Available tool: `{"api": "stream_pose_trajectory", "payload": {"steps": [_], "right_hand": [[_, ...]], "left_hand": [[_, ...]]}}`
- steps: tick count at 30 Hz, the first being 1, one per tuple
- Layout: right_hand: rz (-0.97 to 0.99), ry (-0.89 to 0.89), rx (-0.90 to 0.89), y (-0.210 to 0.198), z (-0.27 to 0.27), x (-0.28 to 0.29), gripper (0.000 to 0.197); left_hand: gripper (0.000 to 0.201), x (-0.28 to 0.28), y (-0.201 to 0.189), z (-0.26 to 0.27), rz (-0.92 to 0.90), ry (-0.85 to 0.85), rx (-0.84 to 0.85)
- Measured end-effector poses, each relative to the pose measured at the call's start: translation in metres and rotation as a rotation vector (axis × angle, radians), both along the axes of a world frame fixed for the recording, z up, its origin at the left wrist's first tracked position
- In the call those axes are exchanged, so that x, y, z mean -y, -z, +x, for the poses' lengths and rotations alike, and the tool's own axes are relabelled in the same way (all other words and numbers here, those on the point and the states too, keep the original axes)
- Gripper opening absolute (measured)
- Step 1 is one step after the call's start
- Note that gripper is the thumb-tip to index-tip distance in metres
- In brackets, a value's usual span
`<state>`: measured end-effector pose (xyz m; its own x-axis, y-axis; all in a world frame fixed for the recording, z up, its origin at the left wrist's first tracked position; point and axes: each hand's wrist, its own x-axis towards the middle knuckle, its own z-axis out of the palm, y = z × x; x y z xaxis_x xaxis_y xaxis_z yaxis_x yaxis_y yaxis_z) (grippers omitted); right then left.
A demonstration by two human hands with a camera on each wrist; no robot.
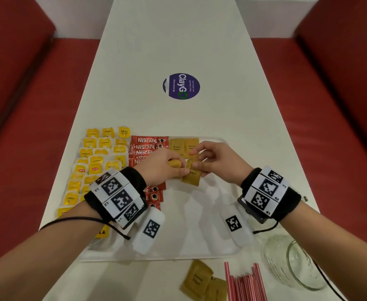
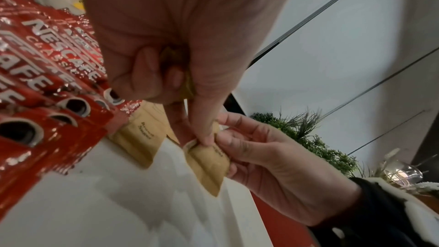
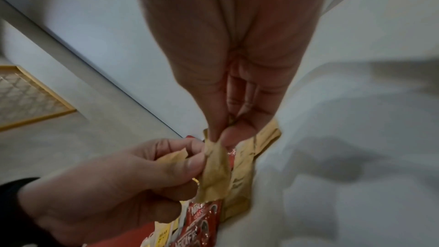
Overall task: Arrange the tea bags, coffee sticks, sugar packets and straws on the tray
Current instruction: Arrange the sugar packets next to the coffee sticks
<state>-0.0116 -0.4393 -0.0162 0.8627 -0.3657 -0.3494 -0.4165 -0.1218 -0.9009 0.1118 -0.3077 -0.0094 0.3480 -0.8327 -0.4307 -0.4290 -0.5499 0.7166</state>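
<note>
A long white table (image 1: 178, 51) runs between red benches (image 1: 26, 105); on its near part sits a white tray (image 1: 210, 246), and a round purple ClayGo sticker (image 1: 181, 86) lies beyond it. Yellow tea bags (image 1: 95, 161) fill the tray's left side in overlapping rows; red Nescafe coffee sticks (image 1: 147, 146) form a column just beside them; two brown sugar packets (image 1: 183, 146) lie side by side at the far edge, right of the sticks. A clear glass bowl (image 1: 295, 263) stands off the tray's near right corner; red striped straws (image 1: 245, 283) and two loose brown sugar packets (image 1: 202, 281) lie on the table in front of the tray. Above the tray's middle, the left hand (image 1: 158, 168) curls round what seems to be a few sugar packets, though the fist hides most of them; its thumb and forefinger also pinch a single held sugar packet (image 1: 192, 174); the right hand (image 1: 217, 161) pinches that same packet's far end between thumb and fingertips.
</note>
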Motion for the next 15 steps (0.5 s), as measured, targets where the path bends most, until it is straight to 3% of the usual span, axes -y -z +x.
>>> {"api": "stream_pose_trajectory", "payload": {"steps": [5,15], "right_hand": [[-0.076,0.026,-0.062,0.010,0.000,0.005,0.030],[-0.399,-0.008,-0.124,0.022,0.017,0.003,0.035]], "left_hand": [[0.019,0.011,0.006,0.003,-0.019,-0.095,0.034],[0.020,0.013,0.013,0.009,0.050,-0.096,0.196]]}}
